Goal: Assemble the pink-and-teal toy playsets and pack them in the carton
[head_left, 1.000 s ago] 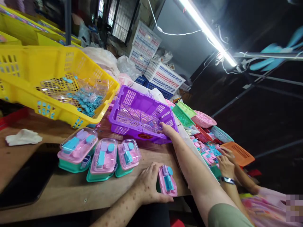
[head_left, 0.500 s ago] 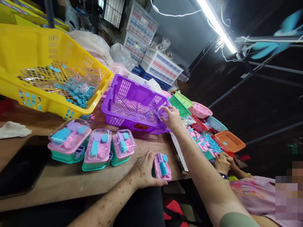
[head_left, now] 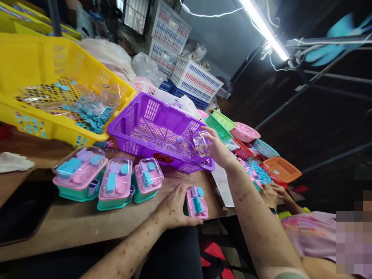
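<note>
My left hand (head_left: 174, 209) lies on the table with thumb and fingers curved round a small case (head_left: 197, 203). That case has a pink top with blue and lilac pieces and no clear cover on it. Over the right end of a purple basket (head_left: 133, 141), my right hand (head_left: 216, 147) grips a clear plastic lid (head_left: 201, 142) by its side. More clear plastic parts lie in the basket. To the left, three similar cases stand in a row, the large (head_left: 80, 174), the middle (head_left: 115, 184) and the small (head_left: 148, 179), each under a clear lid.
A yellow basket (head_left: 66, 128) with blue pieces and clear bags stands at the back left. A black phone (head_left: 26, 205) and a white glove (head_left: 14, 162) lie at the left. On the right, a co-worker's hands (head_left: 271, 193) are near coloured baskets, one orange (head_left: 281, 169).
My right hand has come up slightly with the clear lid, which now shows more plainly. The purple basket has shifted a little to the left. My left hand stays round the case.
</note>
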### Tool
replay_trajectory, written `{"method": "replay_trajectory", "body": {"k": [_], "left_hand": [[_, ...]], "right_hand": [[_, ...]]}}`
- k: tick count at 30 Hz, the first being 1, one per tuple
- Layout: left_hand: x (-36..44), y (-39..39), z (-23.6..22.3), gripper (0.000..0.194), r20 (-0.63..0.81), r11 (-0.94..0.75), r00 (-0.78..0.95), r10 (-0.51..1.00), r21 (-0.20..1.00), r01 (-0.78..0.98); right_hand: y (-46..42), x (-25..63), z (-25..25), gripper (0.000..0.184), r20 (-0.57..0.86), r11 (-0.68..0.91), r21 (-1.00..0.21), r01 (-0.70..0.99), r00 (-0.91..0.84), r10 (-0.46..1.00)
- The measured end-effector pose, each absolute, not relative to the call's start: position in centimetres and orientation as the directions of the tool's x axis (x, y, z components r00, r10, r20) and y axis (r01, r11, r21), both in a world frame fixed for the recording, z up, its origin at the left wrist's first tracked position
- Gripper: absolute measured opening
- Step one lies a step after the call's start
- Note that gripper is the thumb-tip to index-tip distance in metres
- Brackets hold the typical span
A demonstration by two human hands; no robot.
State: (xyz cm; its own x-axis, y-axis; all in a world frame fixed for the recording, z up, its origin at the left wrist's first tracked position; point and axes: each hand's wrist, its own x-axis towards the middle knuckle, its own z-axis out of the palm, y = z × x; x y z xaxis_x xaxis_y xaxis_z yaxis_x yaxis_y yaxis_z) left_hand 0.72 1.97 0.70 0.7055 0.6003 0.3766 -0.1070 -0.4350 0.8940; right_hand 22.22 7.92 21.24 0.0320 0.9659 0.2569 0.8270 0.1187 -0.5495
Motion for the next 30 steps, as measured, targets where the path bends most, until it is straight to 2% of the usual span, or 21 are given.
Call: {"method": "replay_trajectory", "body": {"k": [2,3,5,7,9,11,13,20,23,30], "left_hand": [[0.7,2.0,0.7,0.108,0.398,-0.45,0.699,0.594,0.885,-0.122],[0.7,2.0,0.7,0.107,0.412,-0.459,0.695,0.59,0.878,-0.131],[0.8,2.0,0.7,0.106,0.431,-0.473,0.691,0.58,0.869,-0.145],[1.0,2.0,0.5,0.115,0.428,-0.467,0.682,0.593,0.873,-0.141],[1.3,2.0,0.3,0.128,0.414,-0.452,0.671,0.615,0.882,-0.129],[1.5,2.0,0.1,0.134,0.416,-0.459,0.667,0.618,0.88,-0.123],[1.7,2.1,0.0,0.128,0.435,-0.487,0.674,0.597,0.864,-0.126],[1.8,2.0,-0.2,0.116,0.474,-0.522,0.658,0.585,0.841,-0.141],[1.8,2.0,-0.3,0.115,0.482,-0.522,0.651,0.586,0.84,-0.151],[2.0,2.0,-0.2,0.117,0.51,-0.527,0.626,0.59,0.831,-0.181]], "right_hand": [[4.9,21.9,21.5,0.064,0.14,0.08,-0.706,0.703,0.028,0.99],[3.1,21.7,21.5,0.064,0.105,0.072,-0.737,0.672,0.009,0.994],[-0.5,20.8,21.1,0.062,0.119,0.109,-0.651,0.751,-0.041,0.992],[-3.5,19.6,20.3,0.06,0.176,0.155,-0.469,0.869,-0.08,0.981],[-5.5,18.3,19.0,0.06,0.218,0.128,-0.295,0.947,-0.064,0.974],[-6.6,17.3,17.6,0.057,0.244,0.062,-0.191,0.98,-0.014,0.97],[-7.0,17.0,16.6,0.055,0.259,0.039,-0.167,0.985,0.006,0.966],[-7.5,15.5,17.5,0.055,0.401,0.223,-0.107,0.969,-0.163,0.901],[-7.8,14.5,17.4,0.052,0.391,0.256,-0.101,0.961,-0.198,0.899],[-7.6,15.2,14.0,0.05,0.332,0.197,-0.075,0.977,-0.162,0.929]]}}
